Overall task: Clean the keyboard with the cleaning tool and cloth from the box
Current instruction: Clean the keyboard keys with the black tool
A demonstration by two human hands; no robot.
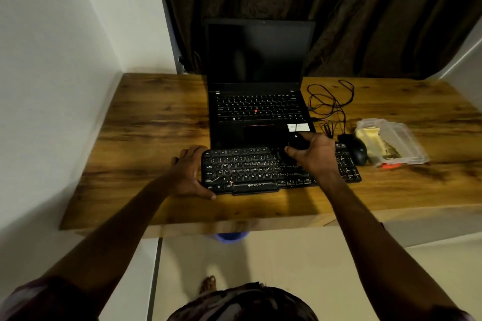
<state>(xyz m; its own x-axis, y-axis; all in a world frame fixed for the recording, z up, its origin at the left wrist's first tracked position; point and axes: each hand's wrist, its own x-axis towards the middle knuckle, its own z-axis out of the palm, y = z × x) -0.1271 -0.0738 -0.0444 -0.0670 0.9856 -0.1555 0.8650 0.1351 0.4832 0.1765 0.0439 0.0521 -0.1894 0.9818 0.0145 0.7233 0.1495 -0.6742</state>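
We are noting the keyboard (260, 172) lying on the bench (156, 117), long axis left to right. The right grip (317, 156) is clasping the dark cleaning tool (294, 144) over keys right of centre, with most keys lying leftward. The left grip (187, 172) is clamping the keyboard's left end, forearm reaching in low.

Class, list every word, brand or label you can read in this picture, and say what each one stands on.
"ZEBRONICS": front edge of the keyboard.
"Q", "W", "E" and other single letters: the keyboard keys.
"QWERTY" row: laptop keys, faint.
Sticker on the laptop: too blurred to read.
Mouse logo: too blurred to read.
Cleaning tool in the right hand: no text can be made out.
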